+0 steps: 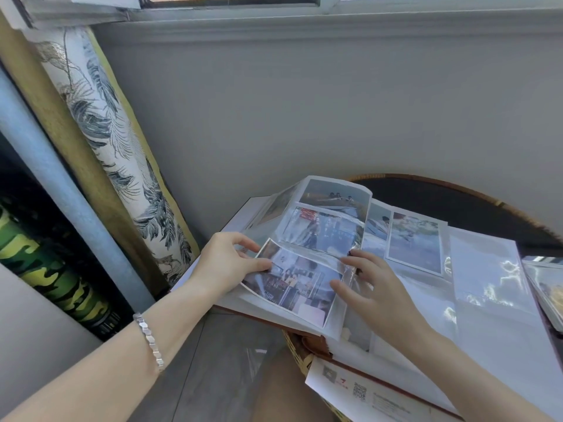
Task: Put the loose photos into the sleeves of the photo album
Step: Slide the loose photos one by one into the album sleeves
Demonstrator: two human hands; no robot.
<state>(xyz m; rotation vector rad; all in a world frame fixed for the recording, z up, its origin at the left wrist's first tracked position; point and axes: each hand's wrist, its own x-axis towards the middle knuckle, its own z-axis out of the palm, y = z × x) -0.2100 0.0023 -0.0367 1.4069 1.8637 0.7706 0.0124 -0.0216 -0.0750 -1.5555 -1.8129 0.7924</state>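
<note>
Head view
Photo album (484,263): open on the round table (457,190), its left page overhanging the table's near left edge.
Photo (292,281): on the lowest sleeve of the left page, tilted; whether its right end is under the clear film cannot be told.
Left hand (225,263): thumb and fingers pinch the photo's left edge; bracelet (149,339) on the wrist.
Right hand (374,287): fingers straight and spread, pressing the sleeve at the photo's right end.
Stack of photos (545,284): at the table's right edge, beside the album.
</note>
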